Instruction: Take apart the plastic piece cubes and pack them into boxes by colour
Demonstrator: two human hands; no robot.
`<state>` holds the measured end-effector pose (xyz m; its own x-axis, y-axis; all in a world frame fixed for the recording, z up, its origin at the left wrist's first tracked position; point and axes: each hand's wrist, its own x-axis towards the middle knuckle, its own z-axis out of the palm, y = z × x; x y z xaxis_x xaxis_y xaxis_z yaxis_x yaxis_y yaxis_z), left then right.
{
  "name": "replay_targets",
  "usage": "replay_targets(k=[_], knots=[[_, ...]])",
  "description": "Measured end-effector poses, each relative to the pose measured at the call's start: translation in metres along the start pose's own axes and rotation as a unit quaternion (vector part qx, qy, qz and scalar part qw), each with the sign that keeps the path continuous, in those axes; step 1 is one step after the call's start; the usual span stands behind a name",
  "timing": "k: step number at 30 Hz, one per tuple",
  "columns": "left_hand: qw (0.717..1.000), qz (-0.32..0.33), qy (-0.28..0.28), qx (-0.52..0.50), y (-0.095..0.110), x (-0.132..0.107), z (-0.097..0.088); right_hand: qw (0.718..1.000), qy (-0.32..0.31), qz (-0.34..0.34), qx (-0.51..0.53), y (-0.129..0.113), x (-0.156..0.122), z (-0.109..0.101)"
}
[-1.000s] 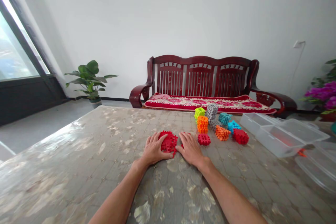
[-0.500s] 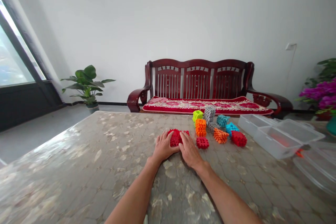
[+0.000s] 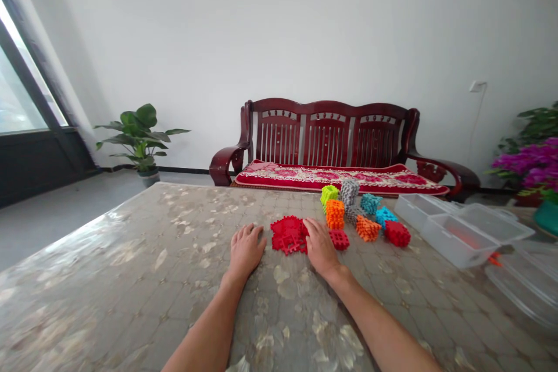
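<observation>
A spread of red interlocking plastic pieces point(image 3: 288, 235) lies on the table between my hands. To its left, my left hand point(image 3: 246, 250) rests palm down on the cloth, fingers apart and holding nothing. My right hand point(image 3: 321, 247) lies along the right edge of the spread, its fingers stretched out and touching the pieces. Just beyond that hand sits a small red stack point(image 3: 340, 239), partly covered by it. An orange stack point(image 3: 335, 214) and a lime-green stack point(image 3: 329, 195) stand farther back.
Grey stacks point(image 3: 349, 192), a teal one point(image 3: 371, 203), a blue one point(image 3: 386, 216), another orange one point(image 3: 367, 228) and a dark red one point(image 3: 397, 233) stand to the right. Beyond them is a clear divided box point(image 3: 457, 247) with its lid point(image 3: 523, 288). A wooden bench point(image 3: 329, 133) stands behind the table.
My left hand has moved left, off the red pieces. My right hand has shifted slightly right. The red pieces, earlier mostly covered by both hands, now show spread out.
</observation>
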<state>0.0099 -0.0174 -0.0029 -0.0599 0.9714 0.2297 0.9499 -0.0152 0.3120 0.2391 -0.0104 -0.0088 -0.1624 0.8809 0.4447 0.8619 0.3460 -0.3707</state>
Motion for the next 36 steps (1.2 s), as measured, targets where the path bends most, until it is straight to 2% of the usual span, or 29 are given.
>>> replay_targets(k=[7,11,17,20,23,26,29,36], knots=[[1.000,0.005,-0.002,0.009,0.003,0.001,-0.002,0.991,-0.093,-0.015,-0.094,-0.007,0.040,-0.015],[1.000,0.005,0.002,0.008,0.004,0.001,-0.002,0.988,-0.109,-0.014,-0.111,-0.003,0.050,-0.017],[1.000,0.004,0.002,0.002,0.007,0.001,-0.005,0.990,-0.082,-0.024,-0.108,-0.001,0.047,-0.020],[1.000,0.004,0.000,0.000,0.007,0.001,-0.005,0.996,-0.053,-0.030,-0.066,-0.005,0.035,-0.023],[1.000,0.005,0.000,-0.002,0.007,0.000,-0.005,0.998,-0.050,-0.039,-0.018,-0.006,0.019,-0.025],[1.000,0.004,0.000,-0.002,0.007,0.000,-0.004,0.999,-0.046,-0.015,0.003,-0.005,0.009,-0.026],[1.000,0.003,0.000,0.000,0.007,0.000,-0.004,0.997,-0.072,0.003,0.001,-0.003,0.010,-0.029],[1.000,0.006,0.004,0.003,0.006,0.001,-0.003,0.982,-0.168,-0.015,-0.079,-0.002,0.030,-0.034]])
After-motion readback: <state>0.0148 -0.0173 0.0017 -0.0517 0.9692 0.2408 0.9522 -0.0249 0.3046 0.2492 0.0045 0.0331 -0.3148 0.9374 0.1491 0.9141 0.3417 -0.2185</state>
